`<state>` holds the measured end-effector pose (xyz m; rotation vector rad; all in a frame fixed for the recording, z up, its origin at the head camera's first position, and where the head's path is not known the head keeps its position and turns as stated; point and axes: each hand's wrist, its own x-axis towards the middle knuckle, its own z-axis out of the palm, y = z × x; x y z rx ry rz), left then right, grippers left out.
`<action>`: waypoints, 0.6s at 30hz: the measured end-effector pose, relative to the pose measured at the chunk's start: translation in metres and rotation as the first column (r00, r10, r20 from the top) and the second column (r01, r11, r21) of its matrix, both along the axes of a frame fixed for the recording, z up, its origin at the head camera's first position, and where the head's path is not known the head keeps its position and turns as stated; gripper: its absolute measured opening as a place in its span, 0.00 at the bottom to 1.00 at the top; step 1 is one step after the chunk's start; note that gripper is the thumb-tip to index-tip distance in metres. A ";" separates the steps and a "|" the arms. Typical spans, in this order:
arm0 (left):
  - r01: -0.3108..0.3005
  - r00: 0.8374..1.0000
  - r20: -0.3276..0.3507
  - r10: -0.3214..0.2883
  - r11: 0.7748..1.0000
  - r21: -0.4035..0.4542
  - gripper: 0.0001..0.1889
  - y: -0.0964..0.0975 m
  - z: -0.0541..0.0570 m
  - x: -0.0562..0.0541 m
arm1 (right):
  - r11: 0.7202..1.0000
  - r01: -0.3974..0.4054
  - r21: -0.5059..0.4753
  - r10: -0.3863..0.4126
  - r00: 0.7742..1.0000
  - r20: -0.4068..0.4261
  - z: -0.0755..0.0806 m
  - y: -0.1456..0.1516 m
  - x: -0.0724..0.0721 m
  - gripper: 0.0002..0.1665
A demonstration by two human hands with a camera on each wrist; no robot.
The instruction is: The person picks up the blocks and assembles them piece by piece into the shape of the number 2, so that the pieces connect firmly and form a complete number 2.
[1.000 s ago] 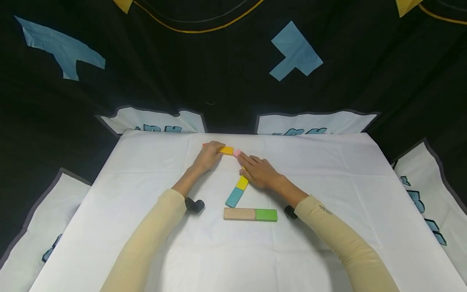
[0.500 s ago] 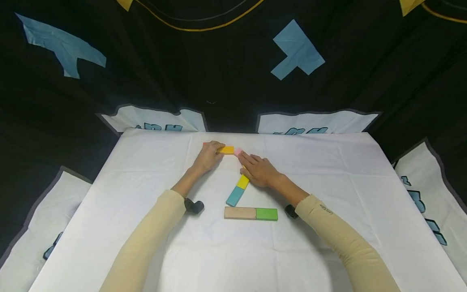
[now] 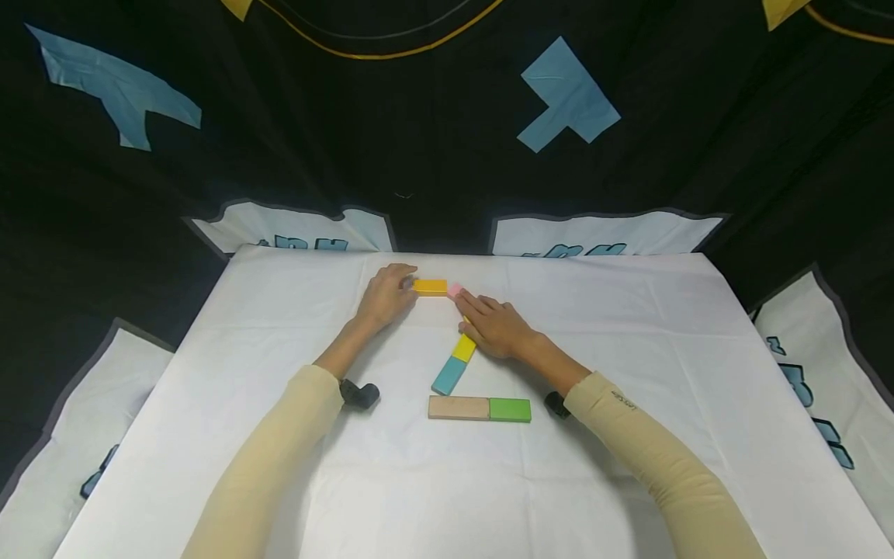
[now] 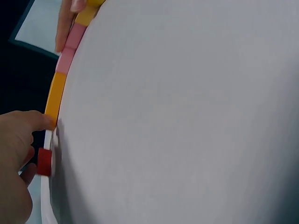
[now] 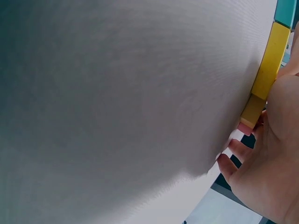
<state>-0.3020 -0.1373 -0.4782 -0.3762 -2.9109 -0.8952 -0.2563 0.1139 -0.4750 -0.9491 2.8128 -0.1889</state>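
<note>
In the head view my left hand (image 3: 386, 295) is at the left end of an orange block (image 3: 431, 287). The left wrist view shows a digit touching that block's end, with a red block (image 4: 44, 162) just beyond a small gap, beside my other fingers. A firm grip on the red block cannot be made out. My right hand (image 3: 494, 324) lies with outstretched fingers along the bend of the row, partly covering pink blocks (image 4: 70, 49) and a mustard block (image 5: 253, 111). From there the row slants down through a yellow block (image 3: 464, 348) to a teal block (image 3: 448, 376).
Below the slanted row lie a beige block (image 3: 459, 407) and a green block (image 3: 510, 410), end to end. Everything rests on a white-covered table (image 3: 615, 481), with a black curtain (image 3: 433, 147) behind its far edge.
My left hand has slid left, off the top of the orange block, uncovering more of it. The red block that showed left of my hand is now hidden in the head view. My right hand stays put.
</note>
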 end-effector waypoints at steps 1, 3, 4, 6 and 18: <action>-0.009 1.000 0.003 0.009 1.000 0.007 0.26 -0.003 0.000 0.000 | 1.000 -0.001 -0.001 0.001 1.000 -0.003 0.000 0.000 0.000 0.38; -0.024 1.000 0.010 0.024 1.000 0.016 0.27 -0.008 -0.001 -0.001 | 1.000 -0.003 -0.009 0.003 1.000 -0.001 0.000 0.000 0.000 0.38; -0.032 0.999 0.013 0.032 0.999 0.015 0.27 -0.010 -0.001 -0.002 | 1.000 -0.003 -0.012 0.003 1.000 -0.001 0.000 0.000 0.000 0.38; -0.047 0.999 0.019 0.047 0.999 0.011 0.28 -0.014 -0.002 -0.002 | 1.000 -0.002 -0.016 0.002 1.000 0.002 0.000 0.000 0.000 0.38; -0.046 0.994 0.102 0.039 0.997 0.061 0.26 -0.028 -0.008 -0.006 | 1.000 0.008 -0.025 -0.007 1.000 0.010 -0.001 -0.001 0.000 0.38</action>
